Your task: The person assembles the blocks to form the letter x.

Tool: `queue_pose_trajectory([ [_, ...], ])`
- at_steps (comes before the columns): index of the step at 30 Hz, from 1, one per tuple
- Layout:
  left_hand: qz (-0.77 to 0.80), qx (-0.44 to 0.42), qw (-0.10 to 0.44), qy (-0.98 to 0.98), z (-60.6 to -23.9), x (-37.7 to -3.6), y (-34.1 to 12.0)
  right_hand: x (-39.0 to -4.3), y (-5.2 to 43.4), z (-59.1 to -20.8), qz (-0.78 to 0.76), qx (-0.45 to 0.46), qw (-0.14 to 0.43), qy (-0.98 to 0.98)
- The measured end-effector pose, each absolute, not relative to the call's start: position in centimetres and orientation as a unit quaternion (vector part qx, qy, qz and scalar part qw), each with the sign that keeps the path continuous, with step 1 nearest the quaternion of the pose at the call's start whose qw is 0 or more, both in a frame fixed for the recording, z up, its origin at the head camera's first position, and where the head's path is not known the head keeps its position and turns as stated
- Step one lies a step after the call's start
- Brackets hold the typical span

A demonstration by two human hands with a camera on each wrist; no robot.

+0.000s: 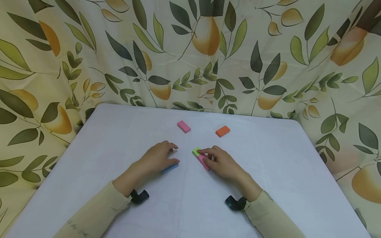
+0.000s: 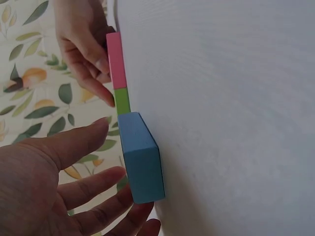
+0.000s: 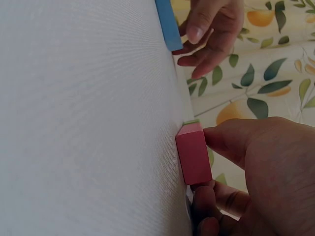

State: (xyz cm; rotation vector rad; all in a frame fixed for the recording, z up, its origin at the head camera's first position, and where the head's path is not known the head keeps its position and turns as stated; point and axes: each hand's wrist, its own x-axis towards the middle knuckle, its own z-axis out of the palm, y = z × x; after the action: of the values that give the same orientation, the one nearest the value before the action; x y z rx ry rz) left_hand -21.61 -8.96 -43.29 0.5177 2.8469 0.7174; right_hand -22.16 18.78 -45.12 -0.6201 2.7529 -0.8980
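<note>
On the white table, a blue rectangular block (image 1: pixel 170 168) lies partly under my left hand (image 1: pixel 156 158). The left thumb and fingers are spread around that block; in the left wrist view the thumb (image 2: pixel 86 142) stands apart from it. My right hand (image 1: pixel 221 162) pinches a pink block (image 1: pixel 204 162) between thumb and fingers. A green block (image 1: pixel 195 151) sits end to end with this pink one, at its far end, the right index fingertip right over it. In the right wrist view the pink block (image 3: pixel 194 156) hides most of the green one.
Farther back on the table (image 1: pixel 134 122) lie another pink block (image 1: pixel 184 127) and, to its right, an orange block (image 1: pixel 223 131). A curtain (image 1: pixel 190 66) printed with leaves and fruit hangs behind the table. Black cameras (image 1: pixel 140 197) are worn at both wrists.
</note>
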Motion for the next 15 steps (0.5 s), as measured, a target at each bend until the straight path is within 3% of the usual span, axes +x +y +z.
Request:
queue_pose_trajectory([
  [15,0.246,0.169,0.083,0.951,-43.0,-20.4,-9.7,-21.9,18.9,-45.1,-0.305,-0.205,0.088,0.926],
])
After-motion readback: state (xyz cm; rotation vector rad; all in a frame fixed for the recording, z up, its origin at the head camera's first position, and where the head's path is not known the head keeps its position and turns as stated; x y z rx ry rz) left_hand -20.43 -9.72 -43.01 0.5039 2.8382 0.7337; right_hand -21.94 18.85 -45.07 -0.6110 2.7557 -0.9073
